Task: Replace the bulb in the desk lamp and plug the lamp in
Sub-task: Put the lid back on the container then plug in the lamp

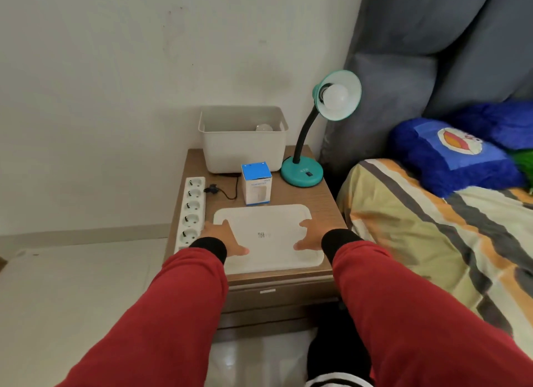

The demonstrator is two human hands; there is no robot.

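Note:
A teal desk lamp [301, 173] stands at the back right of the bedside table, its black neck bent up and a white bulb [336, 97] in its shade. Its black plug [212, 189] lies loose beside a white power strip [191, 210] along the table's left edge. A blue and white bulb box [256, 183] stands upright in the middle. Another bulb [264, 127] shows inside a white bin [243, 144] at the back. My left hand [223, 236] and right hand [310, 235] rest flat, fingers apart, on a white lid [268, 254] at the front.
The wooden bedside table [323, 208] stands against a white wall, with a drawer below its top. A bed with a striped blanket [432, 236], blue pillows and a grey padded headboard lies close on the right. Pale floor extends to the left.

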